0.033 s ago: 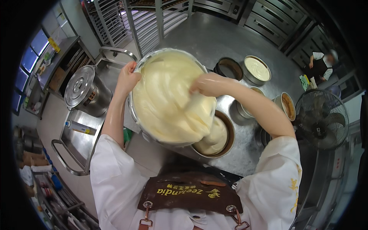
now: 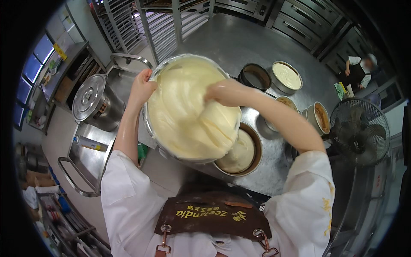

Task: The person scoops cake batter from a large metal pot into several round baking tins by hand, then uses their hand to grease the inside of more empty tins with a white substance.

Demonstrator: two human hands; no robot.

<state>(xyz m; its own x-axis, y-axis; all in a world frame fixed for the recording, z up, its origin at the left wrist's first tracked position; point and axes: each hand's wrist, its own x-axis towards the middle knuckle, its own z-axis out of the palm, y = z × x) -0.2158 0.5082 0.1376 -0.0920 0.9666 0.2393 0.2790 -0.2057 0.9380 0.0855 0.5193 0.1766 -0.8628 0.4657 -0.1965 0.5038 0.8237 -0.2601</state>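
A big round mixing bowl [image 2: 146, 115] full of pale yellow batter [image 2: 180, 115] is tilted toward the lower right. My left hand [image 2: 142, 88] is closed on its left rim. My right hand [image 2: 227, 93] reaches in over the batter from the right, fingers curled and partly smeared by motion; whatever they hold is hidden. A broad fold of batter lies just below that hand. Under the bowl's low lip stands a round cake pan [image 2: 258, 150] on the steel table, with batter [image 2: 242, 152] heaped inside it. The bowl hides the pan's left part.
On the steel table [image 2: 214, 43] are a batter-filled pan [image 2: 287, 76], a dark pan ring [image 2: 254, 77] and a lined pan [image 2: 321, 118]. A fan [image 2: 359, 132] stands right. At left, a lidded pot [image 2: 97, 100] sits on a cart [image 2: 79, 160]. A co-worker [image 2: 358, 73] is far right.
My right hand has moved slightly left and up over the batter. The batter stream at the lip looks thinner. My left hand and the bowl have hardly moved.
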